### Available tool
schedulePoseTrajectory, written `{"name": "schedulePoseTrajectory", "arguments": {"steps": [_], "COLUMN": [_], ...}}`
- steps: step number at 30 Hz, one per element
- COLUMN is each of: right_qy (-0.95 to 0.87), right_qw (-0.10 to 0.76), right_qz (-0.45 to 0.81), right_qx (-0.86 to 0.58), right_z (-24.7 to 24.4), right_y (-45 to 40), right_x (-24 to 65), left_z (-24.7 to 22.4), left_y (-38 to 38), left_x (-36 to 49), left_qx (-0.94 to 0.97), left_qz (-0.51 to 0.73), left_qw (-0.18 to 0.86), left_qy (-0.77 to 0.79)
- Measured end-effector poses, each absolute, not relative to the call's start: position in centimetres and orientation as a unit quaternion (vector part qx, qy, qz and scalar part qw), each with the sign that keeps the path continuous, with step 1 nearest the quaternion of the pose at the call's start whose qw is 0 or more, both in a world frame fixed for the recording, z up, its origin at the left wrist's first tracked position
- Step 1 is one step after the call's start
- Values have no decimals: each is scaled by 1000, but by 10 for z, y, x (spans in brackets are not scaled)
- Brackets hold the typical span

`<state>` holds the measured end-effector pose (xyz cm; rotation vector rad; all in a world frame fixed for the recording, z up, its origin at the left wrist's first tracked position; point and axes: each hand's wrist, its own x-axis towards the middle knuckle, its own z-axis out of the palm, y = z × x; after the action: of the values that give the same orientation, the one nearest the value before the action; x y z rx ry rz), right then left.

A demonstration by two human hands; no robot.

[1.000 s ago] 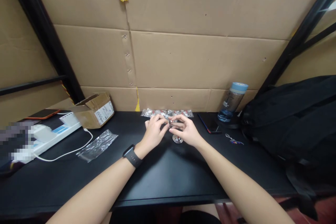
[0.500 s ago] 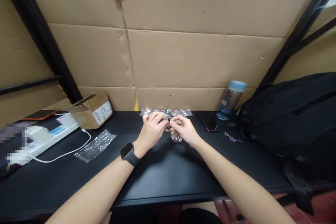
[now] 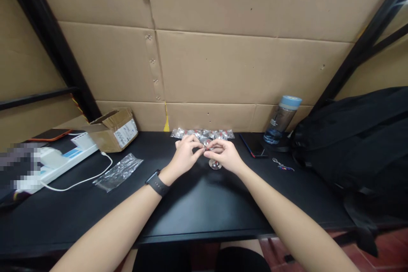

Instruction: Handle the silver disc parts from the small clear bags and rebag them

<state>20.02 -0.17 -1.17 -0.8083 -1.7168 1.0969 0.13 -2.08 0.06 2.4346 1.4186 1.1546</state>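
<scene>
My left hand (image 3: pixel 188 152), with a dark watch (image 3: pixel 157 182) on its wrist, is closed in a pinch above the middle of the desk. Its fingertips meet those of my right hand (image 3: pixel 225 155), also pinched. Between them is a small shiny piece, mostly covered by the fingers and too small to name. Just under my right fingers lies a round silvery disc (image 3: pixel 215 164) with a red spot. Behind both hands a row of clear packets (image 3: pixel 228 134) holding silvery and red pieces lies along the cardboard wall.
On the left are a flattened clear plastic bag (image 3: pixel 119 171), an open cardboard box (image 3: pixel 116 131) and a white power strip (image 3: pixel 68 160) with a cable. At right stand a water bottle (image 3: pixel 280 121) and a black backpack (image 3: pixel 353 136), near a phone (image 3: pixel 254 146) and a keychain (image 3: pixel 282 165).
My fingers have shifted slightly around the small piece, and the left wrist has turned a little. The view has tilted slightly. The disc stays on the desk.
</scene>
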Motion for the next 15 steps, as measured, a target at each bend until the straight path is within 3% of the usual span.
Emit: {"name": "schedulePoseTrajectory", "arguments": {"steps": [8,15], "right_qy": [-818,-821], "right_qw": [399,398], "right_qz": [245,242], "right_qx": [-334,-329], "right_z": [-1,-6], "right_y": [4,5], "right_x": [211,208], "left_z": [-4,-5], "left_y": [-19,-21], "left_x": [6,5], "left_qx": [810,819], "left_qz": [364,358], "left_qw": [-46,-42], "left_qy": [458,447]}}
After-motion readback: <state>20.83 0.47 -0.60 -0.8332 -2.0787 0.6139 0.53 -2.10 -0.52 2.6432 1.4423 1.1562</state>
